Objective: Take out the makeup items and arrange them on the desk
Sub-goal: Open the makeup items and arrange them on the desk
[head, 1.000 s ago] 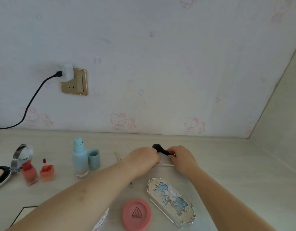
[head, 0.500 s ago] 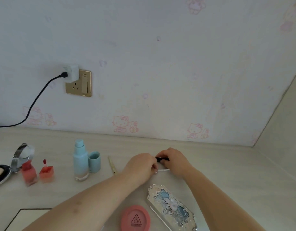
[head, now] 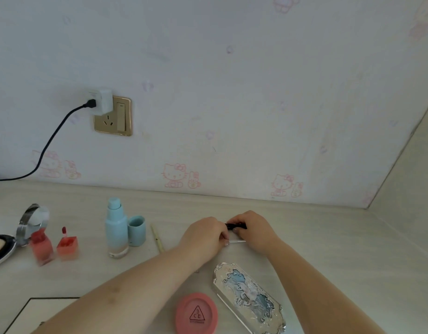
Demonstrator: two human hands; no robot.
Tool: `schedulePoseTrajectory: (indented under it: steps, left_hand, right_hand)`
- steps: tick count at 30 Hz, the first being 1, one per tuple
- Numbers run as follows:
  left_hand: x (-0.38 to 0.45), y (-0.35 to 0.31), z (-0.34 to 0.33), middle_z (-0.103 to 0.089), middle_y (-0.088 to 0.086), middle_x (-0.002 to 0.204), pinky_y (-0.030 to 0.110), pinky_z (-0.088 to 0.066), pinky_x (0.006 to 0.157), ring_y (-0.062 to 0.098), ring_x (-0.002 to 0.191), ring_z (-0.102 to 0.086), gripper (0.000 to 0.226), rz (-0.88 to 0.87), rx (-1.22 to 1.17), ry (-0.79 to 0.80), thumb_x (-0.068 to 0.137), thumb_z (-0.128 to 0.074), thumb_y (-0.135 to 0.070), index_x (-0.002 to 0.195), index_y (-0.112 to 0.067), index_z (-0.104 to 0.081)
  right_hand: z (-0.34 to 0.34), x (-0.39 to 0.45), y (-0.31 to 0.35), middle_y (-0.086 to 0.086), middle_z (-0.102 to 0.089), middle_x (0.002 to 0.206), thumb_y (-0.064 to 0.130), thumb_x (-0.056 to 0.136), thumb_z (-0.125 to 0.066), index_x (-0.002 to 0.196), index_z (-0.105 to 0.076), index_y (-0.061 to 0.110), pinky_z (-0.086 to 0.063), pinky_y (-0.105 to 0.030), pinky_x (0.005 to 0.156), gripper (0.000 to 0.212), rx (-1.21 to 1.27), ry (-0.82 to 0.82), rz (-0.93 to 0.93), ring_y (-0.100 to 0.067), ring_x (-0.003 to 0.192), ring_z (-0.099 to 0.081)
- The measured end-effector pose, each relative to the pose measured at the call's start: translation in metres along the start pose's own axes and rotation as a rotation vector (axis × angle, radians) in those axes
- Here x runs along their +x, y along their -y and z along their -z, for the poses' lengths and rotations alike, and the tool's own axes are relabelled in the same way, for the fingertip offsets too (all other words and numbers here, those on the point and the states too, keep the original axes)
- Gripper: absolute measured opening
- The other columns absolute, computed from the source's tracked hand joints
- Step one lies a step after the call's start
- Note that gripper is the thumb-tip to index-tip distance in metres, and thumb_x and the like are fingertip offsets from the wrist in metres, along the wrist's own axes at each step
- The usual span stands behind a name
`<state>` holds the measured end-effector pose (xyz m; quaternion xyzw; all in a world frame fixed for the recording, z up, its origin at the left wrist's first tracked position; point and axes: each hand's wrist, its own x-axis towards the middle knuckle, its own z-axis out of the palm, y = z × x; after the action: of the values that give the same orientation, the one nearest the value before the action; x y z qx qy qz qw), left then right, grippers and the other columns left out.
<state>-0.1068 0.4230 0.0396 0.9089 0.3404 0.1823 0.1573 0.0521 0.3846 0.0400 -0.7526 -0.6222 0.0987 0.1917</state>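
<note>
A slim black brush (head: 235, 226) is held level near the desk's (head: 328, 249) back, its long axis running left to right, gripped between the curled left hand (head: 204, 236) and right hand (head: 252, 231). A thin white stick (head: 237, 242) lies beneath.

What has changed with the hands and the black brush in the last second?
The black brush went down between the hands: its round head stood out above the left hand a second ago and is now covered. Both hands came closer together. The right hand still grips the brush. The white stick, blue bottle and pink compact did not move.
</note>
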Motion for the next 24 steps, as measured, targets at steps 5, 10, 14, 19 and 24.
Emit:
schedulePoseTrajectory:
  steps: [5, 10, 14, 19, 24]
  left_hand:
    - [-0.001, 0.001, -0.001, -0.065, 0.003, 0.105, 0.029, -0.043, 0.081, 0.021, 0.1, -0.06, 0.018, -0.003, -0.009, -0.007, 0.086, -0.061, -0.029, 0.1, -0.023, -0.07]
    - [-0.001, 0.002, -0.002, -0.064, 0.003, 0.105, 0.028, -0.042, 0.081, 0.02, 0.101, -0.059, 0.018, -0.013, -0.009, -0.015, 0.086, -0.061, -0.029, 0.1, -0.023, -0.069]
    - [0.0, 0.003, -0.003, -0.064, 0.002, 0.106, 0.027, -0.041, 0.08, 0.019, 0.102, -0.058, 0.02, -0.011, -0.003, -0.008, 0.086, -0.061, -0.029, 0.103, -0.022, -0.068]
    - [-0.003, 0.003, 0.002, -0.062, -0.001, 0.107, 0.021, -0.038, 0.08, 0.015, 0.102, -0.058, 0.026, 0.013, -0.088, -0.065, 0.086, -0.062, -0.028, 0.111, -0.021, -0.063]
    - [-0.013, 0.004, 0.018, -0.062, -0.001, 0.1, 0.03, -0.047, 0.087, 0.015, 0.097, -0.06, 0.022, 0.032, -0.174, -0.101, 0.085, -0.06, -0.015, 0.105, -0.02, -0.066]
  right_hand:
    - [-0.001, 0.0, -0.001, -0.007, -0.061, 0.115, 0.013, 0.086, -0.058, 0.113, -0.068, 0.026, -0.04, -0.026, 0.09, 0.032, 0.004, -0.009, -0.004, -0.021, 0.109, -0.056]
    - [-0.003, 0.0, -0.002, -0.008, -0.06, 0.117, 0.014, 0.086, -0.059, 0.116, -0.066, 0.025, -0.038, -0.025, 0.093, 0.033, 0.01, -0.023, -0.013, -0.021, 0.11, -0.055]
    - [-0.003, -0.001, -0.002, -0.008, -0.059, 0.119, 0.014, 0.087, -0.059, 0.12, -0.063, 0.024, -0.037, -0.025, 0.095, 0.035, 0.022, -0.032, -0.026, -0.021, 0.113, -0.054]
    - [-0.006, -0.008, 0.001, -0.005, -0.056, 0.121, 0.017, 0.087, -0.059, 0.122, -0.06, 0.025, -0.039, -0.027, 0.098, 0.036, 0.028, -0.098, -0.036, -0.02, 0.116, -0.051]
    - [0.002, -0.024, 0.012, -0.002, -0.055, 0.121, 0.013, 0.089, -0.056, 0.123, -0.059, 0.023, -0.033, -0.016, 0.09, 0.035, 0.079, -0.259, -0.027, -0.016, 0.115, -0.051]
